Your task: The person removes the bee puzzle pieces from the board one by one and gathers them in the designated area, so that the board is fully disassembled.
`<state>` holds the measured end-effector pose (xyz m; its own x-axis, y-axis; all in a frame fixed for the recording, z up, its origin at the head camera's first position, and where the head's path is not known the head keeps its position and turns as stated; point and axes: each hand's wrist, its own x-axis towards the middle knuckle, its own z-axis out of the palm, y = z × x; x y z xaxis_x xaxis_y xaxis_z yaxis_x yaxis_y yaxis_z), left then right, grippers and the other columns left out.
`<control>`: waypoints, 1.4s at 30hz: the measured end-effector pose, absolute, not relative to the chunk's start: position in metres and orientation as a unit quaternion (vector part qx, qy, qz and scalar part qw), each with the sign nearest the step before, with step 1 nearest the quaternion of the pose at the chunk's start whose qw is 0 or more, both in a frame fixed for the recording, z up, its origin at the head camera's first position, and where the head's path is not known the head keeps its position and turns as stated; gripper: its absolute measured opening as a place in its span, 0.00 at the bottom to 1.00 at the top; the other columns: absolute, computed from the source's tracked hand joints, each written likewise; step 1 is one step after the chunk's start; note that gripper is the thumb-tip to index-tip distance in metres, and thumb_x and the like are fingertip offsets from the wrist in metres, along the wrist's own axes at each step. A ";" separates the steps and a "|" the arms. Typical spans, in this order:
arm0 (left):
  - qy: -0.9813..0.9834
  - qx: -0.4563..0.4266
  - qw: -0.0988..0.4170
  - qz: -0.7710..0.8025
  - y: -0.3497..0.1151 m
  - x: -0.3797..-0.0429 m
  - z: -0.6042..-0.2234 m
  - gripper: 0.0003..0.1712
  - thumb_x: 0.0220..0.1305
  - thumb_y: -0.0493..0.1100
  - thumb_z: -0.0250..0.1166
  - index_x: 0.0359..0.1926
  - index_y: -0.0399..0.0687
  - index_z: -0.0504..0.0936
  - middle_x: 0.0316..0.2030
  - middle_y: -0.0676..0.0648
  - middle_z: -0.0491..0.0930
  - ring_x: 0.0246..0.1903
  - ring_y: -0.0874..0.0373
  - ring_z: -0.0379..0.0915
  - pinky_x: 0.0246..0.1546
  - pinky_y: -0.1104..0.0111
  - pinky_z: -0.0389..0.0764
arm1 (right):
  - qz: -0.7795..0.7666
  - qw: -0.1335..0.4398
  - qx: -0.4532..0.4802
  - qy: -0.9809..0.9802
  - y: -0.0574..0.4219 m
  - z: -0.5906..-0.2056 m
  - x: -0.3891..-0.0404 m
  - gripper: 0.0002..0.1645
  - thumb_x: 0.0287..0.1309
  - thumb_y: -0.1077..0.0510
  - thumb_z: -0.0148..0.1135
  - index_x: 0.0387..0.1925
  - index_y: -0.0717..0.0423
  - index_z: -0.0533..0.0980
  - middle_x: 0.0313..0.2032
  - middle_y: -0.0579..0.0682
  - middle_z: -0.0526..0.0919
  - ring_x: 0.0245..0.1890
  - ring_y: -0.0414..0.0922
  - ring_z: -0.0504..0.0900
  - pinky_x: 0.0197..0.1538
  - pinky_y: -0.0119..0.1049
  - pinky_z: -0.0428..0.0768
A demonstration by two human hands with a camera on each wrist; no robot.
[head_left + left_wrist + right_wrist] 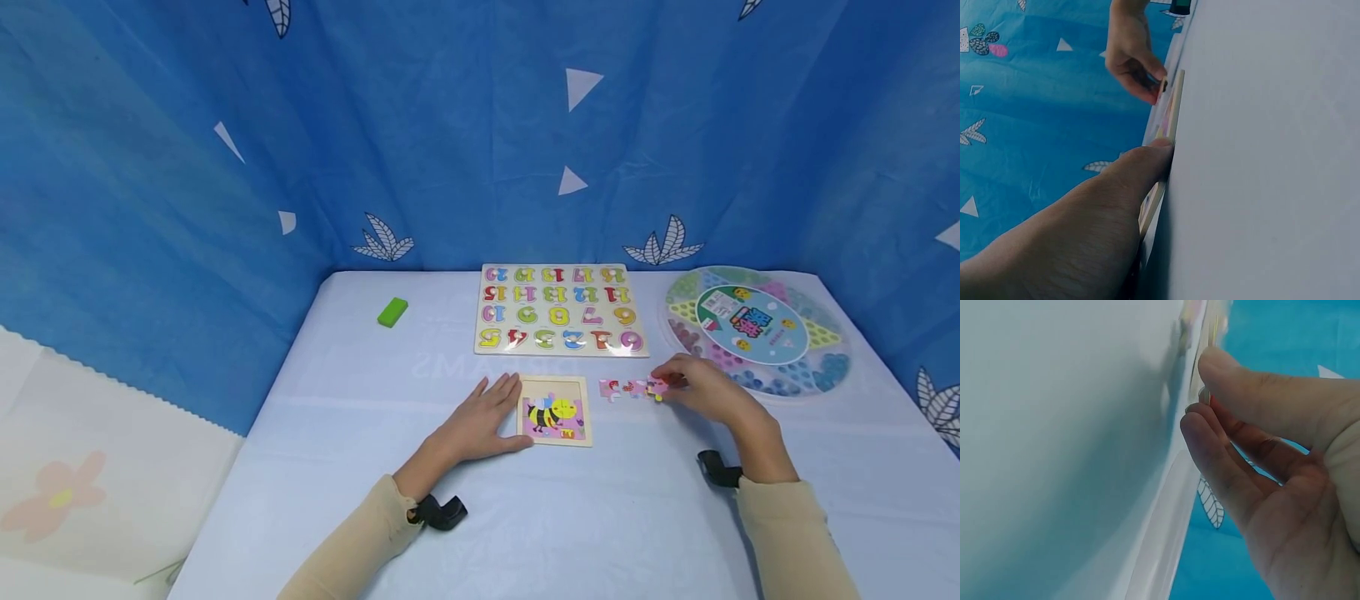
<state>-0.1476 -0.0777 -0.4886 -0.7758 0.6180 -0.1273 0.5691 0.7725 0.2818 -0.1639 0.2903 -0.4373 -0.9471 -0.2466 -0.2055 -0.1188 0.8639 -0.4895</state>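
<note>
A square wooden bee puzzle (553, 411) lies on the table with bare wood showing along its upper part. My left hand (483, 425) rests along its left side, fingers extended and thumb at the lower left corner; in the left wrist view the thumb presses on the board's edge. To the right, my right hand (705, 387) pinches a small pink and yellow puzzle piece (657, 388) between thumb and fingertips, seen edge-on in the right wrist view. Loose pink puzzle pieces (611, 389) lie just left of those fingertips.
Behind the bee puzzle lies a wooden number board (561, 310). A round clear case of beads (825, 379) sits at the back right, close beyond my right hand. A green block (392, 312) lies at the back left. Blue cloth (450, 125) hangs behind the table.
</note>
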 end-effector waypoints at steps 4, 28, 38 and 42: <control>0.935 0.319 0.105 0.118 -0.077 -0.148 -0.488 0.55 0.62 0.75 0.50 0.77 0.45 0.48 0.78 0.48 0.44 0.78 0.56 0.37 0.78 0.56 0.42 | -0.237 0.130 -0.092 0.958 0.296 -0.440 -0.163 0.20 0.56 0.66 0.67 0.51 0.65 0.79 0.45 0.60 0.83 0.44 0.52 0.80 0.52 0.54 0.81; 0.936 0.316 0.108 0.111 -0.077 -0.148 -0.487 0.55 0.62 0.75 0.50 0.77 0.45 0.47 0.78 0.49 0.44 0.78 0.57 0.36 0.78 0.56 0.42 | -0.227 0.128 -0.076 0.962 0.305 -0.444 -0.160 0.19 0.53 0.70 0.67 0.49 0.65 0.80 0.44 0.61 0.82 0.42 0.52 0.80 0.51 0.52 0.83; 0.936 0.315 0.104 0.114 -0.077 -0.148 -0.487 0.55 0.62 0.75 0.51 0.77 0.45 0.48 0.78 0.49 0.45 0.78 0.56 0.37 0.78 0.56 0.42 | -0.221 0.137 -0.065 0.963 0.305 -0.444 -0.160 0.19 0.54 0.67 0.67 0.50 0.63 0.80 0.45 0.61 0.83 0.45 0.54 0.80 0.52 0.53 0.82; 0.936 0.317 0.101 0.118 -0.077 -0.147 -0.488 0.55 0.62 0.74 0.51 0.77 0.45 0.48 0.77 0.48 0.45 0.78 0.56 0.38 0.78 0.56 0.42 | -0.224 0.141 -0.061 0.962 0.305 -0.444 -0.160 0.20 0.54 0.66 0.68 0.51 0.64 0.80 0.45 0.62 0.83 0.45 0.55 0.80 0.51 0.53 0.82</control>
